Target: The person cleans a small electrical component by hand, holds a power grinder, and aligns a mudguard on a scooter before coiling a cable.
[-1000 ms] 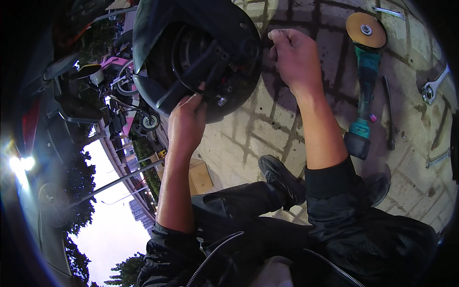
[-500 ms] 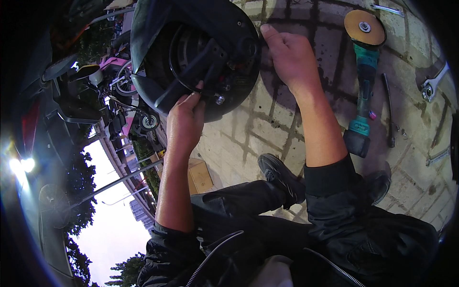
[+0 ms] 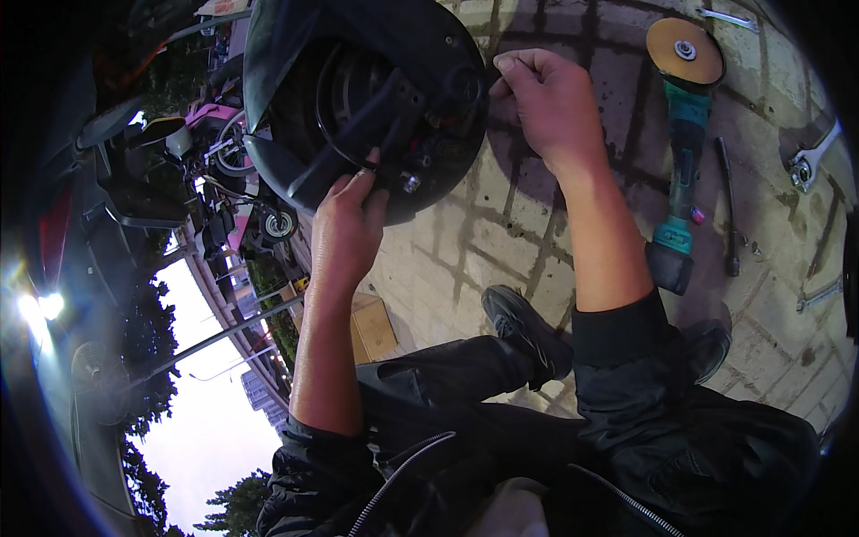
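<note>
A black scooter wheel (image 3: 438,192) with a dark arm (image 3: 344,157) across its hub is at the upper middle. A thin black cable (image 3: 322,116) curves over the hub to a shiny metal fitting (image 3: 412,183). My left hand (image 3: 347,219) reaches up to the wheel's lower part, its fingers closed at the cable's lower end beside that fitting. Just right of the tyre, apart from it, my right hand (image 3: 557,107) is closed with thumb and fingertips pinched together. Whether anything small is between those fingertips is hidden.
On the paving to the right lie a teal angle grinder (image 3: 684,152) with a tan disc, a dark rod (image 3: 729,206), a ratchet wrench (image 3: 812,161) and spanners (image 3: 729,18). A cardboard box (image 3: 371,328) sits behind my left forearm. Parked pink scooters (image 3: 234,134) stand at left.
My right hand has turned and shifted slightly right, its thumb going from stretched out to pinched against the fingers. The left hand stays at the cable, its fingers shifting slightly.
</note>
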A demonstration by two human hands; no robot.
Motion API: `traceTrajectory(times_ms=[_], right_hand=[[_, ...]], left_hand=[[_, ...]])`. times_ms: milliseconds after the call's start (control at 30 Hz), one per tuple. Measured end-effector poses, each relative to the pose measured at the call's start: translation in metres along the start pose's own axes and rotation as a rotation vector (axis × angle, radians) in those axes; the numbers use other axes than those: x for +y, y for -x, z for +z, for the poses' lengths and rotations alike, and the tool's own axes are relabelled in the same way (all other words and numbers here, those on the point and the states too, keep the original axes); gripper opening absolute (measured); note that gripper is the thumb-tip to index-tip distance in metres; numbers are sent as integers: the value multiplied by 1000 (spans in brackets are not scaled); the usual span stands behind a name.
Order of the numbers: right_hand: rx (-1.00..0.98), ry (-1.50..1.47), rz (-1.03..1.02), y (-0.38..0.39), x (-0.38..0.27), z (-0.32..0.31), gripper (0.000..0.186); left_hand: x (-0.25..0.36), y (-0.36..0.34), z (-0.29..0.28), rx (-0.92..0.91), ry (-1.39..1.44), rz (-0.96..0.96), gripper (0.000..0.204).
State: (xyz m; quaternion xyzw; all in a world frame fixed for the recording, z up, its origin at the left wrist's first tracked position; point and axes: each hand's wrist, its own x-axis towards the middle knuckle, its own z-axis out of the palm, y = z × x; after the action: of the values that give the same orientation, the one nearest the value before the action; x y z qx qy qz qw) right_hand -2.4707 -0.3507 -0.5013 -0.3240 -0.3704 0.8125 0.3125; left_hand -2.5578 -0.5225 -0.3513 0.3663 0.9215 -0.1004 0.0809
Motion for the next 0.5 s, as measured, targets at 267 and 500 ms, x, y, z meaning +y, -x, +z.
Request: traceTrajectory(times_ms=[267,500], right_hand=[[96,66,47,-1,0,0,38],[126,76,17,-3,3,-2,45]], left_hand=[[1,-1,0,-22,-27,-25,49],[1,0,0,-22,1,-29,52]])
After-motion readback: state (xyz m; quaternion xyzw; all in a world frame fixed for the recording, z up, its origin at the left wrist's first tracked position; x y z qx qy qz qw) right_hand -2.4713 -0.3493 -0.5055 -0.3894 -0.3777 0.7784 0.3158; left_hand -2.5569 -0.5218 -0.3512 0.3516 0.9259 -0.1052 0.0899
